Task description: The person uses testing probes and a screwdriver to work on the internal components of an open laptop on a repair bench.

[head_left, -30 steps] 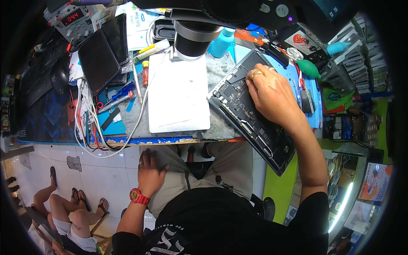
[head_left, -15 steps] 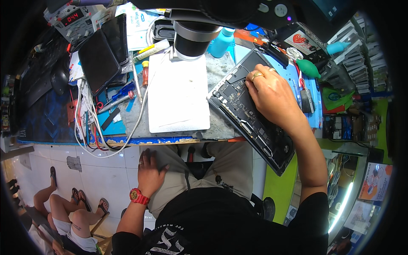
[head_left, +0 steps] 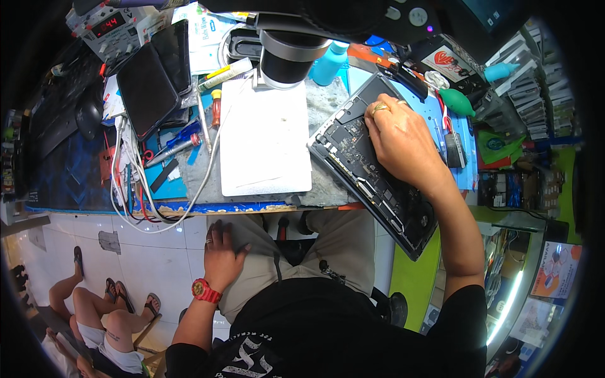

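Observation:
An opened laptop (head_left: 356,148), its circuit board bare, lies tilted across the right part of the bench, one corner jutting over the front edge. Above its inner parts is my right hand (head_left: 406,142), a ring on one finger. Its fingers are bent and pressed together against the laptop; whatever they pinch, if anything, is hidden beneath them. My left hand (head_left: 224,257) rests flat on my left thigh, fingers a little apart and holding nothing. Left of the laptop, a flat silver panel (head_left: 268,189) carries a white sheet (head_left: 265,138).
A microscope (head_left: 283,60) hangs over the sheet. A blue bottle (head_left: 329,64) stands beside it; a green air blower (head_left: 457,101) lies right of the laptop. Dark phones (head_left: 148,91), a screwdriver (head_left: 216,107) and looped white cables (head_left: 183,228) crowd the left. Other people's legs (head_left: 120,327) show lower left.
My right hand has shifted very slightly over the laptop, its fingers still bent together. The left hand stays on my thigh.

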Demonstrator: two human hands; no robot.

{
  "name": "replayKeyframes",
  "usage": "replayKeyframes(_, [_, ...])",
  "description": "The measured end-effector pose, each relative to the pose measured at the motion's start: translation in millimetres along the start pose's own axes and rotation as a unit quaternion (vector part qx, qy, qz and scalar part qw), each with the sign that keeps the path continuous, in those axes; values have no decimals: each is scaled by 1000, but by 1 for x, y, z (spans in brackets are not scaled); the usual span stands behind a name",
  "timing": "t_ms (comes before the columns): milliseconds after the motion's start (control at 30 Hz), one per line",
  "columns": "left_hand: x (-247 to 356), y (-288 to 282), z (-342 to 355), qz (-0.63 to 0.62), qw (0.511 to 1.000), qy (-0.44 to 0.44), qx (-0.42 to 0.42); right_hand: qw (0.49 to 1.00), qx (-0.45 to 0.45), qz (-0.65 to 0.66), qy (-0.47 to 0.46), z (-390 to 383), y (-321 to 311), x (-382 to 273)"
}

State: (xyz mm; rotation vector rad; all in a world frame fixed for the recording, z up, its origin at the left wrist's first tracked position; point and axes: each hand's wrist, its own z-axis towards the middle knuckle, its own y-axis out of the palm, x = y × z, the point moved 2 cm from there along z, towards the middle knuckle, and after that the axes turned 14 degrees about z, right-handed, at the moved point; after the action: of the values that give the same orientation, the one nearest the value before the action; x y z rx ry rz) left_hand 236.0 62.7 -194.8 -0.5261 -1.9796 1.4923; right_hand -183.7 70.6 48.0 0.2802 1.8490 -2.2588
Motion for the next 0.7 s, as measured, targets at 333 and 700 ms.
replayKeyframes(333, [-1, 3, 0, 3, 1000, 5, 5, 1000, -1, 9, 20, 1, 1, 0])
replayKeyframes(700, [-2, 3, 0, -6, 1000, -3, 4, 998, 42, 41, 25, -6, -1, 0])
